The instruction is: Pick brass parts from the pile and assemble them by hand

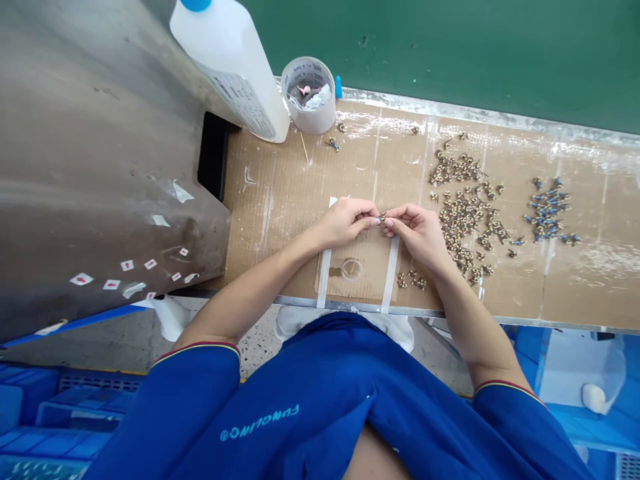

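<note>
My left hand (347, 223) and my right hand (417, 235) meet above the cardboard work surface (290, 200), their fingertips pinching a tiny brass part (383, 217). The part is too small to make out in detail. Just right of my right hand lies a loose pile of small brass parts (463, 217). Further right sits a smaller cluster of similar parts with blue bodies (547, 210). A few brass parts (413, 281) lie below my right wrist. A small round clear dish (351, 269) rests under my hands, between strips of white tape (391, 275).
A large white plastic bottle with a blue cap (227, 63) lies at the back left, next to a tape roll (308, 97) holding scraps. A steel panel (100, 167) rises on the left, a green wall (450, 47) runs behind, and blue crates sit below.
</note>
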Motion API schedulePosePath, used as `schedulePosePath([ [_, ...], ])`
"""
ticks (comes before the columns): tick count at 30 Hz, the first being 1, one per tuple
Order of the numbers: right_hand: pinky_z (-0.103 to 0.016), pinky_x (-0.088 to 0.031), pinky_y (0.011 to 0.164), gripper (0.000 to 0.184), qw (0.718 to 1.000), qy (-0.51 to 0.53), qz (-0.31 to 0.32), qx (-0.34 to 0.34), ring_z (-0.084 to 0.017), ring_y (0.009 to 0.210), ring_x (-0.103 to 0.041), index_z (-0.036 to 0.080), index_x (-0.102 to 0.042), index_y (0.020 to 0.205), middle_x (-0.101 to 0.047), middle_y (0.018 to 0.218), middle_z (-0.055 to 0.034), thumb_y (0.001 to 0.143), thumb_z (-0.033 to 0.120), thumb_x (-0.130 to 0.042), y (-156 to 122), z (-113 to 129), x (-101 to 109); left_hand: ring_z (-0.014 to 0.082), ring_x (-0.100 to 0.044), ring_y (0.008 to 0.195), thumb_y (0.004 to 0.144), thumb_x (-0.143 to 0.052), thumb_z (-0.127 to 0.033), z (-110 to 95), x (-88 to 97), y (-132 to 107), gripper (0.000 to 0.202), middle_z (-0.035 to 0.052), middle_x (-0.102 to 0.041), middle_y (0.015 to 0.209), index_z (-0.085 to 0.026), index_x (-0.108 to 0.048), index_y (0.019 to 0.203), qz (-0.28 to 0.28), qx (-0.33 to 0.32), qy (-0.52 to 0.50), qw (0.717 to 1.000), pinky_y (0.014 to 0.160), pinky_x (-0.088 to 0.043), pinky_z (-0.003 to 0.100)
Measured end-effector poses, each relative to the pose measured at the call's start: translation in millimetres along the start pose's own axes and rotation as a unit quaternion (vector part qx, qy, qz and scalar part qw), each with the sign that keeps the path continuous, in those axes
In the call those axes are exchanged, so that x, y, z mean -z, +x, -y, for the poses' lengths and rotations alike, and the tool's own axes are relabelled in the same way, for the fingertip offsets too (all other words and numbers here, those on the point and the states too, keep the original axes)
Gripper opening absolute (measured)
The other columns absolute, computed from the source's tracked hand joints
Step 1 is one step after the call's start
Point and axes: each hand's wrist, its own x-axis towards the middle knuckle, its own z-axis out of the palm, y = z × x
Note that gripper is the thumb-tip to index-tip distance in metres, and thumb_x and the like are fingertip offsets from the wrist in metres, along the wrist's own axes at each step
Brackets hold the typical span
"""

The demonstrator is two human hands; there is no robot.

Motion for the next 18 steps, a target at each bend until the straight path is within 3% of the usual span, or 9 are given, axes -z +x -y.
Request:
schedulePosePath([
  [9, -0.031, -0.059, 0.063, 0.039, 0.999, -0.025, 0.021, 0.012, -0.014, 0.065, -0.068, 0.023, -0.066, 0.080, -0.072, 0.071, -0.0003, 0.083, 0.058, -0.080, -3, -5, -1, 0.0131, -0.058, 0.067, 0.090, -0.059, -0.019, 12, -9.9, 3, 0.018, 0.0025, -0.068, 0.071, -0.016, -0.069, 0.076, -0.024, -0.042, 0.051, 0.998, 0.069, -0.043, 0.025],
  [18, -0.031, -0.058, 0.062, 0.037, 0.998, -0.053, 0.016, 0.022, -0.015, 0.065, -0.068, 0.023, -0.066, 0.079, -0.073, 0.072, -0.0016, 0.084, 0.056, -0.080, -5, -5, -4, 0.0160, -0.060, 0.069, 0.092, -0.055, -0.018, 16, -12.3, 0, 0.021, 0.0049, -0.069, 0.073, -0.015, -0.071, 0.078, -0.018, -0.052, 0.096, 0.994, 0.069, -0.043, 0.029],
])
